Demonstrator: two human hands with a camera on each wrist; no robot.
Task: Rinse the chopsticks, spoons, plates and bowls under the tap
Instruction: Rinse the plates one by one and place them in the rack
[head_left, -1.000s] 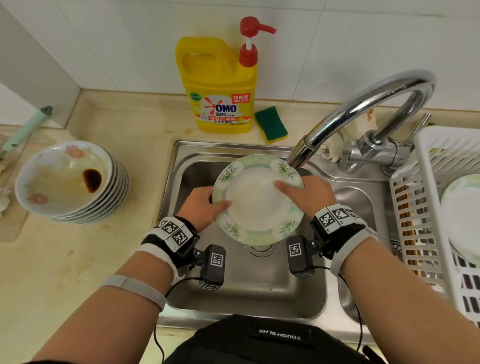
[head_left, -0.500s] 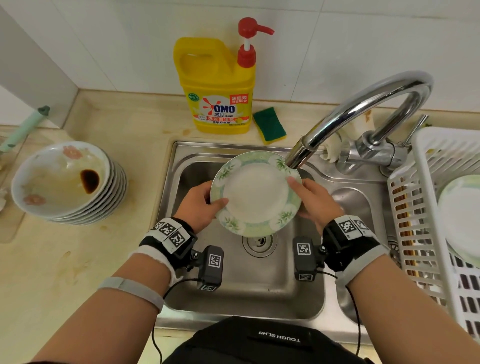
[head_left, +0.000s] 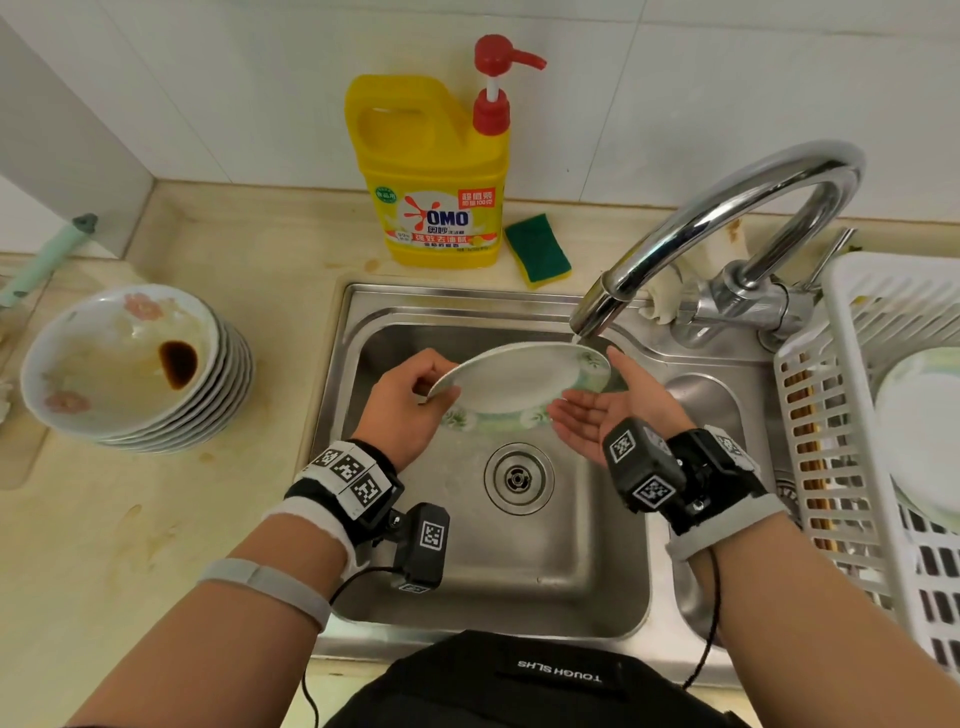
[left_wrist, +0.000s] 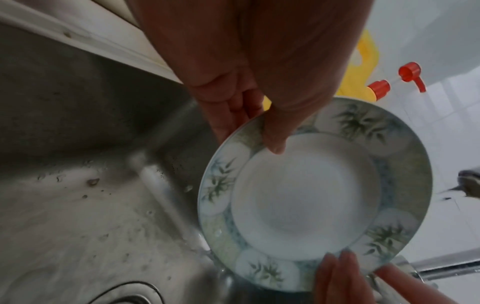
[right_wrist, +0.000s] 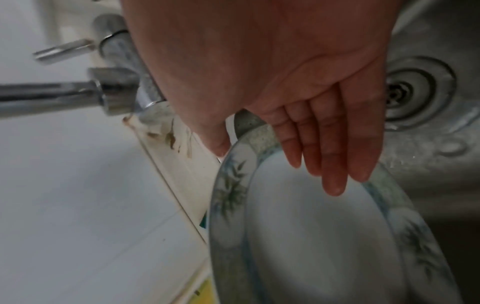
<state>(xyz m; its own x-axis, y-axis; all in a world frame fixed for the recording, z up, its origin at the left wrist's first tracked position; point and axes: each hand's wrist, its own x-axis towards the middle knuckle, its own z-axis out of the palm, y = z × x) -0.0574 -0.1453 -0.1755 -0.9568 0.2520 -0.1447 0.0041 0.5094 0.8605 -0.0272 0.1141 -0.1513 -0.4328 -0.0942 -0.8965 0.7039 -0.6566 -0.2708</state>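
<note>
A white plate (head_left: 519, 376) with a green bamboo-leaf rim hangs tilted over the steel sink (head_left: 519, 582). Its right edge is just under the tap spout (head_left: 597, 312). My left hand (head_left: 441, 392) pinches the left rim, thumb on the face and fingers behind, as the left wrist view shows (left_wrist: 262, 125) on the plate (left_wrist: 306, 195). My right hand (head_left: 587, 410) is turned palm up. Its straight fingers (right_wrist: 332, 164) lie on the plate's face (right_wrist: 324, 236) and the thumb stands by the rim. I cannot make out running water.
A stack of dirty bowls (head_left: 130, 364), the top one holding brown sauce, stands on the counter at left. A yellow detergent bottle (head_left: 436, 171) and green sponge (head_left: 537, 249) are behind the sink. A white rack (head_left: 852, 467) at right holds a plate (head_left: 924, 426) and chopsticks.
The plate has tipped from facing me to a steep tilt and moved right under the spout. My right hand has let go of the rim and turned palm up with straight fingers.
</note>
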